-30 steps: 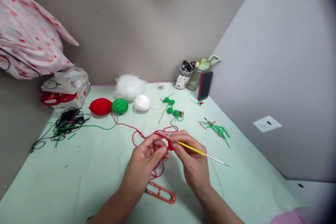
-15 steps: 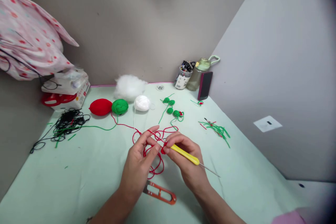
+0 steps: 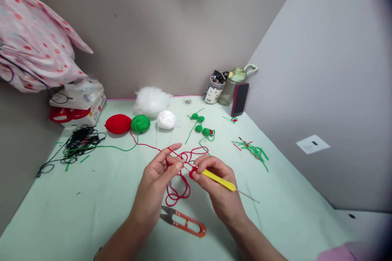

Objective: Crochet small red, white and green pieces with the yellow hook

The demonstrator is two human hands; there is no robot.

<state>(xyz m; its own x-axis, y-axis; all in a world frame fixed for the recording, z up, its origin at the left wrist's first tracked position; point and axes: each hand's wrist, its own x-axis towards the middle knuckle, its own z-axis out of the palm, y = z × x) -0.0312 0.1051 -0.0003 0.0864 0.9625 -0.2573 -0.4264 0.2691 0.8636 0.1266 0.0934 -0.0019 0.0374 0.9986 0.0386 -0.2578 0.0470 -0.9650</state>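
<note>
My right hand (image 3: pixel 219 179) is closed around a yellow-handled crochet hook (image 3: pixel 219 180) and also pinches a small red crocheted piece (image 3: pixel 192 172) at the hook's tip. Opposite it, my left hand (image 3: pixel 156 179) has red yarn (image 3: pixel 178 193) running over its raised index finger, with thumb and another finger pinching the strand. A taut length of that yarn spans the gap between the hands. Loose red loops lie on the table beneath and behind them. Orange thread snips (image 3: pixel 186 223) rest just in front, near my left wrist.
Red (image 3: pixel 118 124), green (image 3: pixel 140 123) and white (image 3: pixel 166 120) yarn balls sit behind the hands, near white stuffing (image 3: pixel 152 102). Several small green crocheted balls (image 3: pixel 199 129) lie behind my right hand. Tangled black yarn (image 3: pixel 81 142) is at left, green scraps (image 3: pixel 255 151) at right. A phone (image 3: pixel 240 100) leans upright at the back.
My left hand has moved left and slightly down, away from my right hand, drawing the yarn out between them. The snips' blades are now uncovered. My right hand has shifted slightly right.
</note>
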